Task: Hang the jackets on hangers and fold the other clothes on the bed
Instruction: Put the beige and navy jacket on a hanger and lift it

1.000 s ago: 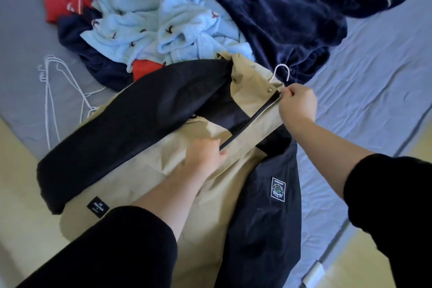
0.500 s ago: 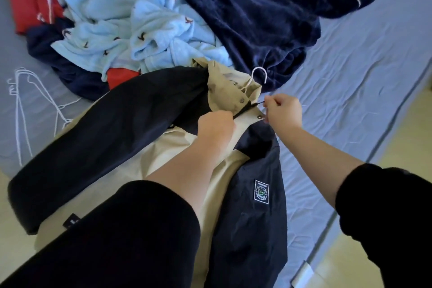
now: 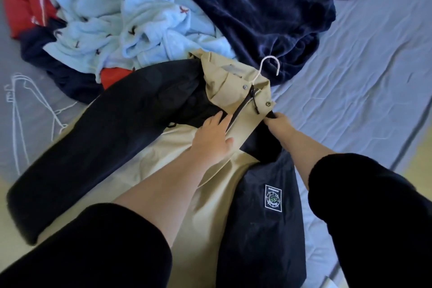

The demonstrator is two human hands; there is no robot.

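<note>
A tan and navy jacket (image 3: 210,213) lies front up on the bed, zipped to the collar. The white hook of a hanger (image 3: 268,65) sticks out above its collar. My left hand (image 3: 212,140) lies flat on the jacket's chest, fingers straight beside the zip. Just right of it, my right hand (image 3: 280,124) pinches the navy shoulder fabric under the collar snap. A navy sleeve stretches out to the left, and another with a square badge runs down the right.
Beyond the jacket is a heap of clothes: a light blue fleece (image 3: 131,21), a red garment (image 3: 25,4) and a dark navy fleece (image 3: 268,7). Spare white wire hangers (image 3: 23,110) lie on the grey-blue sheet (image 3: 362,72) at left. The bed's edge and yellowish floor show at right.
My left hand has left the zip pull and now lies flat on the chest. My right hand dropped from the collar to the right shoulder fabric. The zip now reaches the collar.
</note>
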